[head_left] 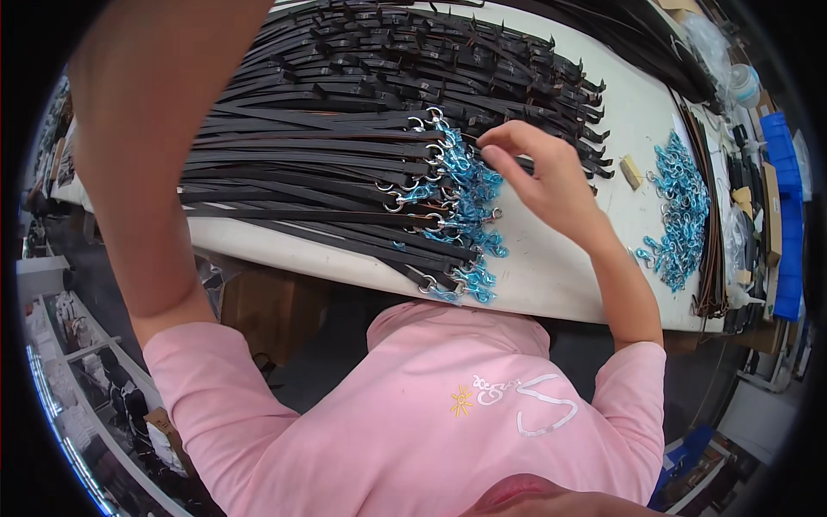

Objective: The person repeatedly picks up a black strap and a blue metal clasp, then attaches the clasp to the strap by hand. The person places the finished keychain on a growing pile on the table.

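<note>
My right hand [547, 177] is over the table, thumb and forefinger pinched on what looks like the thin end of a black strap [469, 138]. Just left of these fingertips lies a bunch of metal snap hooks in blue wrapping [465, 177], fixed with silver rings to the ends of several black straps [319, 159]. My left arm [142, 164] reaches up across the left side, and its hand is cut off by the top edge. Behind the hooked straps lies a thick layer of more black straps [413, 65] with small upright loops and no hooks at their ends.
A loose pile of blue-wrapped hooks [676, 215] lies on the right of the white table [551, 267], near a small yellowish block [631, 172]. Long brown strips [711, 258] hang over the right edge. Beyond are blue bins [786, 215]. A cardboard box [271, 314] is under the table.
</note>
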{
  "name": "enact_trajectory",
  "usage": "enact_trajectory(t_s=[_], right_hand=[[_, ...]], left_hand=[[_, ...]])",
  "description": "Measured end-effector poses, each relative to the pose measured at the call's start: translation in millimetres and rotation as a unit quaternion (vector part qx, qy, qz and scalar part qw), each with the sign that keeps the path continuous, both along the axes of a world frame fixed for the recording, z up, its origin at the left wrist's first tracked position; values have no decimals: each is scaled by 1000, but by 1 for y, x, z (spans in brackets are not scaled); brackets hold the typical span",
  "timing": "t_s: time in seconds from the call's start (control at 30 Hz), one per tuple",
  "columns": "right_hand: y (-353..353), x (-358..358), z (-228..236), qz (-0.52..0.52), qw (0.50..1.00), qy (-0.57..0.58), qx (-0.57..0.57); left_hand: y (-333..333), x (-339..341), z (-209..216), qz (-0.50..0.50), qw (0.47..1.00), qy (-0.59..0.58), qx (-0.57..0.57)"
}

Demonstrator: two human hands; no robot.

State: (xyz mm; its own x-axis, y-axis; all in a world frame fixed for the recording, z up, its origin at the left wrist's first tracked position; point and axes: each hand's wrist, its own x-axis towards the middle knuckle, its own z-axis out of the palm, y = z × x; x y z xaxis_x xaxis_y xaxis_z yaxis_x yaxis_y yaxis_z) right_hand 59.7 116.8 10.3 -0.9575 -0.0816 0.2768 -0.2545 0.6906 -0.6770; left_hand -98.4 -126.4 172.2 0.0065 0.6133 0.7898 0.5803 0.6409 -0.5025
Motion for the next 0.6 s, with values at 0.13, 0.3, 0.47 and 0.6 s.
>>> enact_trajectory(t_s=[0.13, 0.3, 0.47, 0.6], right_hand=[[-19, 0, -16, -21, 999, -26, -24], [-23, -3, -23, -1, 998, -15, -66], [-16, -1, -27, -7, 990, -35, -138], [-13, -1, -26, -21, 974, -83, -208]], left_hand=[[-4, 19, -81, -18, 948, -318, -5], [23, 28, -152, -127, 791, -597, 46], [18, 27, -173, -252, 601, -757, 32], [18, 30, -173, -235, 607, -759, 18]])
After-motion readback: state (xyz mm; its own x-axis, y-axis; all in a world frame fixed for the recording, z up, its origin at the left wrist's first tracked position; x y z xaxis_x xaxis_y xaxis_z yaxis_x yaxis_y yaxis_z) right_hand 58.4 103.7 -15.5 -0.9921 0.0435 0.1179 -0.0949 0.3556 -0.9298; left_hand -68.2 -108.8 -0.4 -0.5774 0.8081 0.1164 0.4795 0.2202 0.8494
